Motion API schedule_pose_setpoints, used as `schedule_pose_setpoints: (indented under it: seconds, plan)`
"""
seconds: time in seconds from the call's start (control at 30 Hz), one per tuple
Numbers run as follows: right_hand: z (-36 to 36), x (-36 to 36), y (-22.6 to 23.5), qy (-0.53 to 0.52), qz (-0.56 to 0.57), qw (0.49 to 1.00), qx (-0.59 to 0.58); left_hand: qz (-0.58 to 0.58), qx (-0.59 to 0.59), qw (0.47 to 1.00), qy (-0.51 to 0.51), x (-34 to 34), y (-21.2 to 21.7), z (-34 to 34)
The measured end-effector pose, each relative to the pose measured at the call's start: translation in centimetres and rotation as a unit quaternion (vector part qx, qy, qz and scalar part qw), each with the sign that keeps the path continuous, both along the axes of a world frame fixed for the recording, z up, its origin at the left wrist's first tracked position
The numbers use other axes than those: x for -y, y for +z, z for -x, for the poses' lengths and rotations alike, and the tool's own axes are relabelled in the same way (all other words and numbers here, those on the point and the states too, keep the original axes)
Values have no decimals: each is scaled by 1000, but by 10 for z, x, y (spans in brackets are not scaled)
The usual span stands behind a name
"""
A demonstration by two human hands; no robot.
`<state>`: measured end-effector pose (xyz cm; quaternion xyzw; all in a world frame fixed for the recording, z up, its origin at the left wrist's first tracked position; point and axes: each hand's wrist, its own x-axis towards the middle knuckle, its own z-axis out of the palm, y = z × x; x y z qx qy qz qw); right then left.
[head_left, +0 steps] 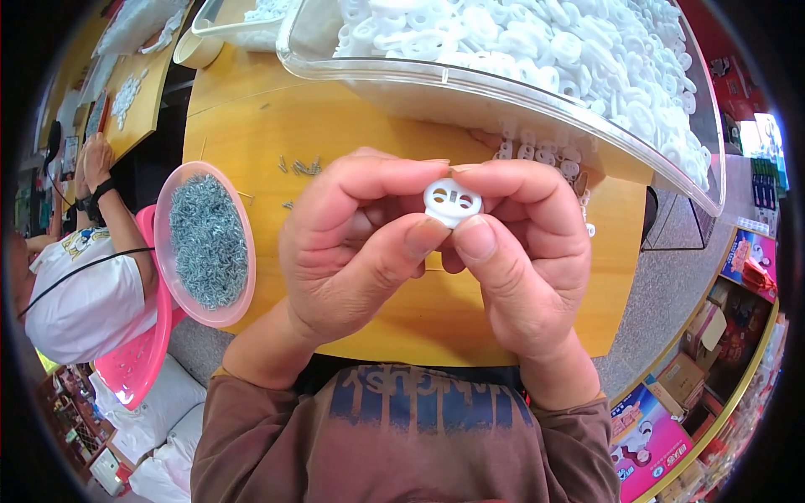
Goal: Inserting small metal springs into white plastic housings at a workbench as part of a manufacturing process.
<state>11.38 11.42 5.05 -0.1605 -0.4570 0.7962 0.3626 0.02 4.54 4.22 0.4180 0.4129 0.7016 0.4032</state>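
Between both hands is a small white oval plastic piece with two holes and a small grey bit between them. My left hand pinches its left side with thumb and forefinger. On its right side, my right hand grips it the same way. The piece is held up over the yellow wooden table. Beyond my right hand, several similar white pieces lie in a cluster on the table. Past my left hand, a few small grey metal pins are scattered.
A large clear bin heaped with white pieces fills the far side. At left stands a pink bowl of small metal pins, by a pink chair. Another person sits at far left. Boxes fill a shelf at right.
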Motion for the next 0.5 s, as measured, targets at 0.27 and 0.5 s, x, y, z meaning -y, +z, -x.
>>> schedule_pose_setpoints:
  seconds: [0.27, 0.5]
  plan:
    - [-2, -3, -2, 13, -47, 999, -9, 6, -14, 1000, 12, 1, -3, 0]
    - [-2, -4, -5, 20, -42, 999, -21, 5, -14, 1000, 16, 2, -7, 1]
